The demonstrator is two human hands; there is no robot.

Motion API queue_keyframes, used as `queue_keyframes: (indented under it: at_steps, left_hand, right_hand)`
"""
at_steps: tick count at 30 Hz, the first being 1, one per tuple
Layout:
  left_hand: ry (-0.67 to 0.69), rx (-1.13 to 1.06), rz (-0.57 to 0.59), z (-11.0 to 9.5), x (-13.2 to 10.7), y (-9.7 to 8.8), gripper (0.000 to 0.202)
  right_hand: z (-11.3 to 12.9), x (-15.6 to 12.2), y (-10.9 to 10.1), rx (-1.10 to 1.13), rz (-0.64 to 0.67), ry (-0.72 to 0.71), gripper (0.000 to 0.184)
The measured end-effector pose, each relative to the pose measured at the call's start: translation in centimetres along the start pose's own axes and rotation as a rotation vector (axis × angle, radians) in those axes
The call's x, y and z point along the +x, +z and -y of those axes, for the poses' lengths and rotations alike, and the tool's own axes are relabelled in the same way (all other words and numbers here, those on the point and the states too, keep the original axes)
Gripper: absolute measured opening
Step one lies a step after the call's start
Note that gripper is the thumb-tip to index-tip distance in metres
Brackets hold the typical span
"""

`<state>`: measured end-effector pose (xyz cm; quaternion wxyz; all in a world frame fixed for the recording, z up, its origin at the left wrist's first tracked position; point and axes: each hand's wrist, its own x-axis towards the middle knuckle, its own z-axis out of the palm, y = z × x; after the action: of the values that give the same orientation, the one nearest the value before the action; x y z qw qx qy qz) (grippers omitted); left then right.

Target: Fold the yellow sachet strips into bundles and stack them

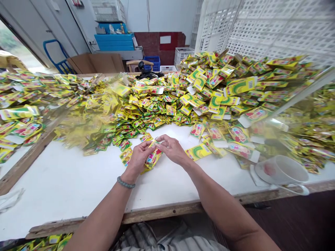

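Observation:
Over the white tabletop (78, 188), my left hand (139, 157) and my right hand (171, 149) come together at a small yellow printed packet (154, 158). Fingers and thumbs of both hands pinch its upper edge, and the fingertips partly hide that edge. A grey-green bead bracelet (126, 183) circles my left wrist. Close beside my left hand lies a yellow sachet (126, 156) with pineapple print. Just beyond my hands, a heap of similar small sachets (146, 111) spreads over the table. Right of my right hand lies a flattish yellow-green carton (199, 152).
Yellow cartons (217, 83) pile high at the back right, before white perforated crates (251, 31). A translucent mug (281, 170) stands near the front right edge. A wooden strip (34, 153) divides the table on the left, with more cartons (21, 129) beyond it.

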<state>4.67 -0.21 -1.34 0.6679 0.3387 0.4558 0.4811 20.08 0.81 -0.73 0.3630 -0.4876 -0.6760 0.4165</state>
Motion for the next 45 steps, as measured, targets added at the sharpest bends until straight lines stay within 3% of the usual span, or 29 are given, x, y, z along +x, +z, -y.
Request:
queue_keyframes:
  at_steps: [2, 5, 7, 11, 14, 20, 24, 30, 34, 38, 45]
  left_hand:
    - [0.059, -0.014, -0.012, 0.1, 0.2, 0.1, 0.054]
    - [0.187, -0.039, -0.074, 0.0, 0.5, 0.2, 0.057]
    - [0.248, -0.052, -0.119, 0.0, 0.5, 0.3, 0.060]
    - [0.327, 0.043, -0.089, 0.1, 0.2, 0.0, 0.055]
    - [0.342, 0.254, 0.009, 0.2, -0.1, -0.5, 0.053]
    - [0.286, 0.433, 0.110, 0.6, 0.1, -1.5, 0.060]
    - [0.314, 0.450, 0.068, 0.6, 0.1, -1.4, 0.058]
    - [0.357, 0.420, -0.068, 0.7, 0.0, -1.2, 0.042]
    - [0.401, 0.406, -0.117, 0.7, 0.3, -1.2, 0.037]
    - [0.417, 0.325, -0.121, 0.6, 0.4, -1.2, 0.036]
    - [0.346, 0.192, -0.068, 0.3, 0.2, -1.1, 0.039]
  right_hand:
    - [-0.4, 0.1, 0.2, 0.062, -0.083, -0.011, 0.019]
    - [-1.1, 0.5, 0.3, 0.100, -0.325, -0.066, 0.022]
    - [-1.4, 0.8, 0.3, 0.190, -0.390, -0.032, 0.030]
    - [-2.0, 1.3, 0.6, 0.477, -0.243, 0.091, 0.037]
    - [-2.4, 1.4, 0.7, 0.571, -0.205, 0.061, 0.038]
    - [-2.8, 1.1, 0.7, 0.385, -0.184, -0.005, 0.029]
    - [-2.7, 1.1, 1.1, 0.491, -0.192, 0.033, 0.040]
    - [-2.5, 1.0, 1.8, 0.464, -0.107, 0.049, 0.025]
    - [-2.2, 0.8, 2.1, 0.467, -0.105, 0.035, 0.027]
    - [-1.6, 0.7, 2.1, 0.614, -0.147, 0.077, 0.043]
    - [-0.9, 0.5, 1.7, 0.666, -0.084, 0.058, 0.035]
